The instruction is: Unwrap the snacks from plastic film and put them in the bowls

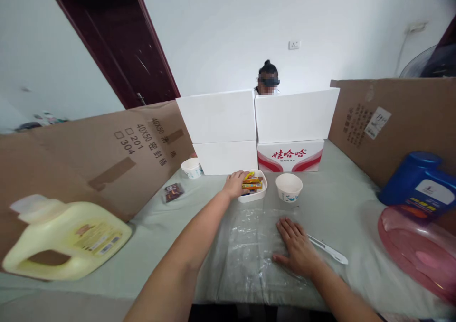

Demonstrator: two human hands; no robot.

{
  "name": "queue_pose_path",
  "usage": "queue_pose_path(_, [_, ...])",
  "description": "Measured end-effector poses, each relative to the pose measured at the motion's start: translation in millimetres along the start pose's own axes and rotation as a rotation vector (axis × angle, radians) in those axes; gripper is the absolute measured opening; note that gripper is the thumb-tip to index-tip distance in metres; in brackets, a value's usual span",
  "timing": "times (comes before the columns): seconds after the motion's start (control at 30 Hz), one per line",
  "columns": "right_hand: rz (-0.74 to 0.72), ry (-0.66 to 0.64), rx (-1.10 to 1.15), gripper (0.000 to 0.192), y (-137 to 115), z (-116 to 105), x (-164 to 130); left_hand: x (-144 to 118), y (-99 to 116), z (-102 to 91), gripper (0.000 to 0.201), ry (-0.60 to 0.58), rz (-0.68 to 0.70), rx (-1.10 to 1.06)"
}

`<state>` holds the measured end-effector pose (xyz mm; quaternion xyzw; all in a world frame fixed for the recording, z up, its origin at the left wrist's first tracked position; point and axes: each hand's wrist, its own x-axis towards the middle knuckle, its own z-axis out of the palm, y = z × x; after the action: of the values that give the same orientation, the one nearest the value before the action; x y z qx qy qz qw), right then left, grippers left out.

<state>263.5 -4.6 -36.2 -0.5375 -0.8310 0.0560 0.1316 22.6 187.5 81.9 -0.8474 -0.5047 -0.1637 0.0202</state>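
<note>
Hands first, from the head view, with everything placed off the white dish (257, 194). Left hand (235, 183) is stretched forward at the dish's left rim, fingers curled over the edge and touching the packets (252, 182) inside; whether it pinches one I cannot tell, the fingertips are hidden behind the knuckles. Those packets, yellow and orange, are piled in the dish. Right hand (297, 248) lies nearer the camera than the dish and a bit to its right, palm down, fingers spread flat, pressing on the clear plastic sheet (245, 246) that covers the cloth below the dish. It holds nothing. Just right of that hand, touching its edge, a white knife (329, 250) rests on the cloth.

Right beside the dish stands a paper cup (289, 187), open and upright. Left of the dish and further back, a second cup (192, 167) sits against the white boxes (256, 122). Between that cup and the camera, left of the dish, lies a dark wrapper (173, 192). Far left of the dish, a yellow jug (67, 239) lies on its side; far right, a blue jug (420, 182) leans above a pink basin (420, 250). Behind the boxes, another person's head (268, 77) shows.
</note>
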Motion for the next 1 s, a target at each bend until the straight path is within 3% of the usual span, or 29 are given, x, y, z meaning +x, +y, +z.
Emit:
queue_pose_path(0.1, [-0.003, 0.004, 0.0, 0.094, 0, 0, 0, -33, 15, 7.0, 0.048, 0.087, 0.04, -0.023])
queue_pose_path(0.2, [0.002, 0.001, 0.0, 0.095, 0, 1, 0, -89, 35, 11.5, 0.021, 0.109, 0.287, -0.166])
queue_pose_path(0.3, [0.006, -0.014, 0.007, 0.096, -1, -2, 1, -150, 51, 11.6, 0.012, -0.078, 0.447, -0.288])
queue_pose_path(0.43, [-0.048, -0.037, 0.035, 0.088, -2, -10, -5, -207, 50, 3.2, 0.035, -0.267, 0.396, -0.352])
queue_pose_path(0.57, [-0.126, -0.041, 0.12, 0.071, -1, -27, -25, -236, 35, -6.2, 0.066, -0.385, 0.347, -0.338])
queue_pose_path(0.67, [-0.205, -0.096, 0.227, 0.074, 2, -42, -51, -252, 29, -7.8, 0.074, -0.424, 0.332, -0.311])
queue_pose_path(0.73, [-0.231, -0.164, 0.283, 0.085, 4, -50, -69, -261, 29, -6.7, 0.062, -0.405, 0.34, -0.302])
queue_pose_path(0.8, [-0.206, -0.229, 0.311, 0.089, 5, -52, -85, -268, 32, -5.1, 0.037, -0.35, 0.356, -0.314])
queue_pose_path(0.87, [-0.155, -0.24, 0.317, 0.073, 2, -51, -98, -273, 34, -3.4, 0.02, -0.295, 0.369, -0.354])
queue_pose_path(0.93, [-0.127, -0.208, 0.329, 0.044, -4, -50, -106, -277, 36, -1.4, 0.016, -0.258, 0.346, -0.423])
queue_pose_path(1.0, [-0.135, -0.17, 0.381, 0.028, -13, -52, -109, -278, 36, 1.1, 0.013, -0.217, 0.269, -0.507])
